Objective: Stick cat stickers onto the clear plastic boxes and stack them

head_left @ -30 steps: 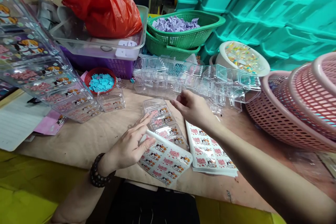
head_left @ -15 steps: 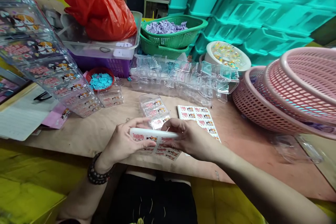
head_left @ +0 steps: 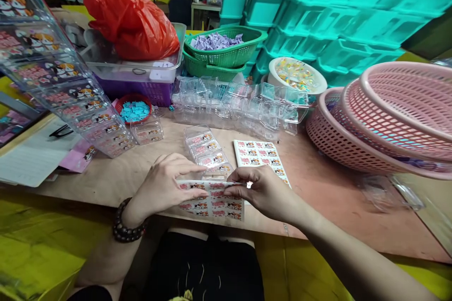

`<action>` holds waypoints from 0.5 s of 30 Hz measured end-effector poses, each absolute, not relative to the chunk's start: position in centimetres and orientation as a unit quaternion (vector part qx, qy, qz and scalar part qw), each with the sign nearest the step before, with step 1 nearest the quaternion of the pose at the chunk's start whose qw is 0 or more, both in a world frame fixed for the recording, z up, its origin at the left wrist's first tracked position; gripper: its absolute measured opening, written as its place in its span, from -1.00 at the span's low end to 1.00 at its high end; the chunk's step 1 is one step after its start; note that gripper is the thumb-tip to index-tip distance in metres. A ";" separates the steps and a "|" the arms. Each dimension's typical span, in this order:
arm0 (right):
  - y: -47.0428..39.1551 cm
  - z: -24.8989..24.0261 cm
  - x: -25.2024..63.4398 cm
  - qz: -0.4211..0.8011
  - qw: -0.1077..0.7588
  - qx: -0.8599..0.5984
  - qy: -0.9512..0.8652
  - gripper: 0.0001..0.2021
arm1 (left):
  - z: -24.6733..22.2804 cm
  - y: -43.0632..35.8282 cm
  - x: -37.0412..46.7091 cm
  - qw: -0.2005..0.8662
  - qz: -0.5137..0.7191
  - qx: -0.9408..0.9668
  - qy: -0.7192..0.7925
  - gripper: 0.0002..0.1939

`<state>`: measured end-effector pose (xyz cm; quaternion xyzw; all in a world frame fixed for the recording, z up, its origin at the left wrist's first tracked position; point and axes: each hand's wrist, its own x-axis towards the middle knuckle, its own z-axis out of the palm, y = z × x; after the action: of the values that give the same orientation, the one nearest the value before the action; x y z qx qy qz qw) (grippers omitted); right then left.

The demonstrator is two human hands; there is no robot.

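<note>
Between both hands, a sticker sheet (head_left: 217, 202) with cat pictures and pink lettering tilts over the table's front edge. My left hand (head_left: 165, 186) grips its left side between thumb and fingers. At the upper right edge of the sheet, my right hand (head_left: 259, 190) pinches with thumb and forefinger. Just beyond the hands lies a row of clear plastic boxes (head_left: 206, 148) with the same stickers on them. A stack of sticker sheets (head_left: 259, 153) rests on the table behind my right hand.
Clear plastic cases (head_left: 240, 106) line the back. Pink baskets (head_left: 339, 146) stand right, a red bowl of blue pieces (head_left: 134, 110) left, near a tall leaning stack of stickered boxes (head_left: 70, 89). Behind are green baskets (head_left: 215, 73), a white bowl (head_left: 298, 75) and a red bag (head_left: 137, 23).
The held sheet has turned so more of its printed face shows below the fingers. The right hand has shifted slightly right relative to the sheet, and the view has moved a little.
</note>
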<state>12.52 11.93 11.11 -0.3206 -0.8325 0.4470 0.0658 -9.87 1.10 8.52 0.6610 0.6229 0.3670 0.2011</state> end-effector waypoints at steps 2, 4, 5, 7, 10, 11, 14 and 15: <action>12.0 11.1 12.7 0.470 0.065 -0.308 -0.824 -0.68 | 8.5 1.3 -9.6 0.285 0.343 0.647 0.619 -0.82; 12.0 11.1 12.9 0.479 0.092 -0.300 -0.820 -0.71 | 8.1 1.6 -9.6 0.387 0.339 0.601 0.612 -0.76; 12.0 11.1 13.0 0.468 0.113 -0.296 -0.825 -0.74 | 7.8 1.7 -9.6 0.426 0.340 0.575 0.610 -0.73; 11.9 10.8 13.4 0.406 0.161 -0.280 -0.855 -0.80 | 7.3 2.0 -9.8 0.477 0.341 0.536 0.608 -0.72; 11.8 9.8 14.2 0.280 0.199 -0.247 -0.906 -0.82 | 6.8 2.7 -10.3 0.549 0.338 0.489 0.587 -0.75; 11.8 9.4 14.6 0.259 0.191 -0.236 -0.917 -0.79 | 6.6 2.9 -10.5 0.584 0.335 0.470 0.571 -0.75; 11.5 8.5 15.6 0.274 0.118 -0.192 -0.935 -0.72 | 5.6 3.7 -11.2 0.685 0.299 0.409 0.524 -0.68; 11.3 8.5 15.8 0.284 0.114 -0.183 -0.934 -0.72 | 5.2 3.9 -11.4 0.708 0.281 0.394 0.515 -0.64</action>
<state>15.76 11.28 8.54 -0.1827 -0.9342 0.2845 0.1140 -11.44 3.91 5.18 0.3936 0.5145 0.2812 0.7080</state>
